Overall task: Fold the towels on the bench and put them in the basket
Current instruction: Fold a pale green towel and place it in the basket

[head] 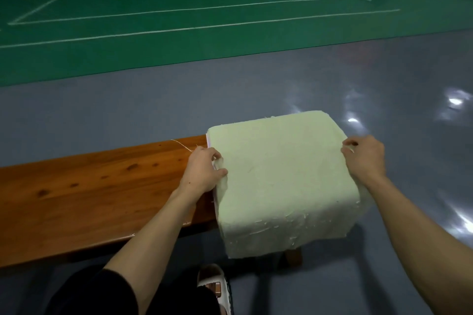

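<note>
Soft, light and probably floppy, the towel (279, 174) drapes over the right end of the counter (89, 186), left hand (202, 171) pinching its left edge, right hand (366, 161) pinching its right edge, sensible holds for folding.

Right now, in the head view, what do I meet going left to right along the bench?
Bare bench → left hand → towel → right hand.
</note>
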